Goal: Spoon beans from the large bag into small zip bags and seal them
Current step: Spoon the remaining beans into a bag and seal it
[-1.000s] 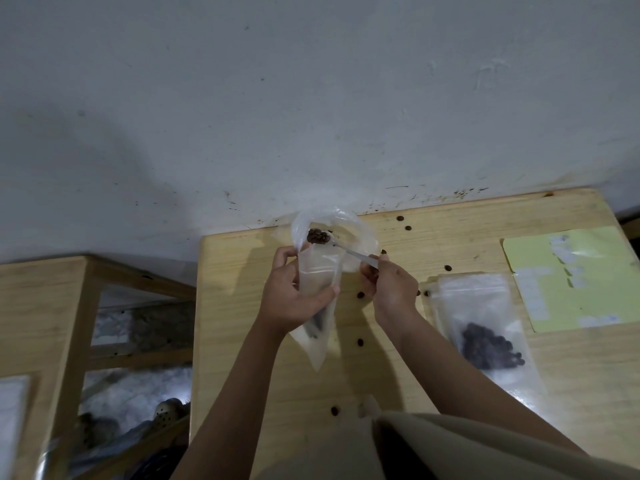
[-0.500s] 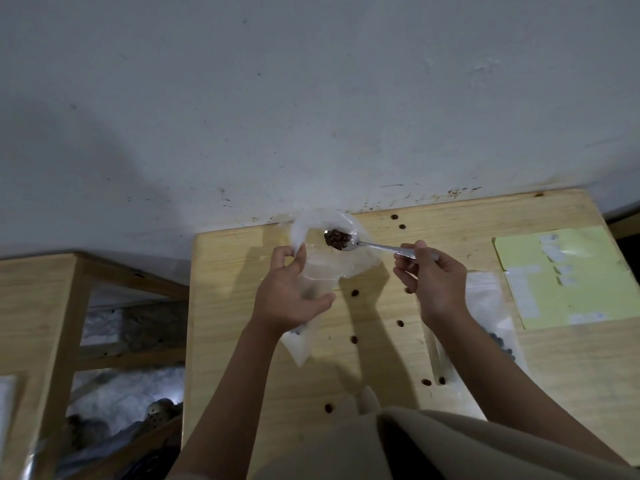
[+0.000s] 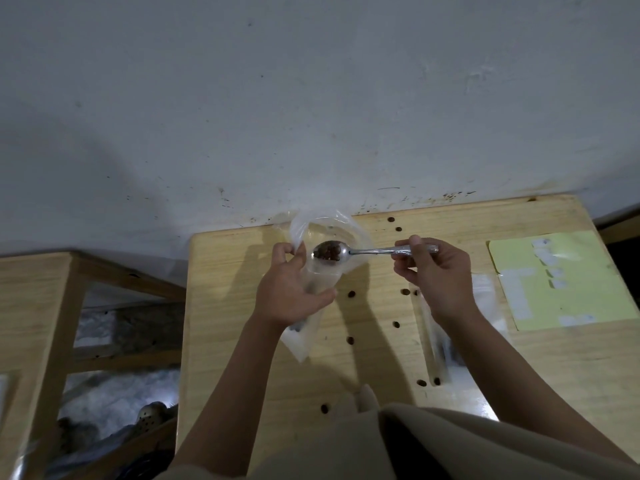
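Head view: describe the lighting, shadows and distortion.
Head view: dim, greyish light; both arms cast dark shadows on the table; the wide lens bows its edges; the spoon glints above the clear small bag, whose film is hard to make out.

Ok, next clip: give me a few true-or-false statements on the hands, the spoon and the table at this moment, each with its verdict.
1. The right hand holds the metal spoon by its handle. True.
2. The spoon's bowl is empty. False: it carries dark beans.
3. The left hand grips a clear small zip bag, its mouth open under the spoon. True.
4. The wooden table is free of spilled beans. False: several loose beans lie scattered on it.
5. A yellow-green sheet lies on the table's left side. False: it lies at the right.
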Demonstrator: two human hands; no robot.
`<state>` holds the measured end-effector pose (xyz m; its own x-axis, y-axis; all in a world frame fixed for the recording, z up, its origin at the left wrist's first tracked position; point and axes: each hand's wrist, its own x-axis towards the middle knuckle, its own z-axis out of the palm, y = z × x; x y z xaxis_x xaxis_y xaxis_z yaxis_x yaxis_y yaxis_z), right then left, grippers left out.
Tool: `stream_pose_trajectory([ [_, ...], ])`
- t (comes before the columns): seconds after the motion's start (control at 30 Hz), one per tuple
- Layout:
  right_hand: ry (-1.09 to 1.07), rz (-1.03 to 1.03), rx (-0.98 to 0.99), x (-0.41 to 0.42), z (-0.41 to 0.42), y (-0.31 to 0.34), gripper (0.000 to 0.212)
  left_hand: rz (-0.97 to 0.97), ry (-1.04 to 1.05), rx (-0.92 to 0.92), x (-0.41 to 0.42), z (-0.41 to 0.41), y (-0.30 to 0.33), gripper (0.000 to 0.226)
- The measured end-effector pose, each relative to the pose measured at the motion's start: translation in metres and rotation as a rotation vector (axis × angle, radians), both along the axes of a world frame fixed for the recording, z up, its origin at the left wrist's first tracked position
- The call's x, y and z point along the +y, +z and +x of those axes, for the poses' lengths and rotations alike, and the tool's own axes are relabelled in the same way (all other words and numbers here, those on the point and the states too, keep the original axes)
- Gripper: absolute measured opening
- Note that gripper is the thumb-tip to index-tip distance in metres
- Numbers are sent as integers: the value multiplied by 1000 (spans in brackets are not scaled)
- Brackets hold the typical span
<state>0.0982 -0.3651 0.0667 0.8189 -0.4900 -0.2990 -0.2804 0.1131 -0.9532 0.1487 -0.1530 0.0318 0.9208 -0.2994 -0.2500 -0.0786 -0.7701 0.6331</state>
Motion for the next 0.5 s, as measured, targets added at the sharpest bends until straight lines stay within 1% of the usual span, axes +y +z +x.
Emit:
stream_pose_trajectory([
  [0.1,211,-334,-116,0,-3,3,17,10,6,10,-3,0,1,100],
  [0.17,324,-583,-258,3,-4,6,21,9,5,12,-5,-1,2,94],
  [0.2,339,-655,-326,5,-4,6,23,8,7,18,-6,-1,3,92],
  [0.27,267,-658,-372,9,-4,7,22,13,14,34,-8,0,4,86],
  [0.33,137,-612,-359,11,-3,8,22,10,29,51,-9,1,7,82],
  [0.4,36,-630,-348,9,-3,5,24,-17,59,78,-10,1,9,81],
  [0.43,13,-647,-345,8,-3,3,25,-36,75,91,-11,1,9,80],
  [0.5,33,-692,-326,7,-1,-4,25,-77,93,109,-11,0,10,77],
])
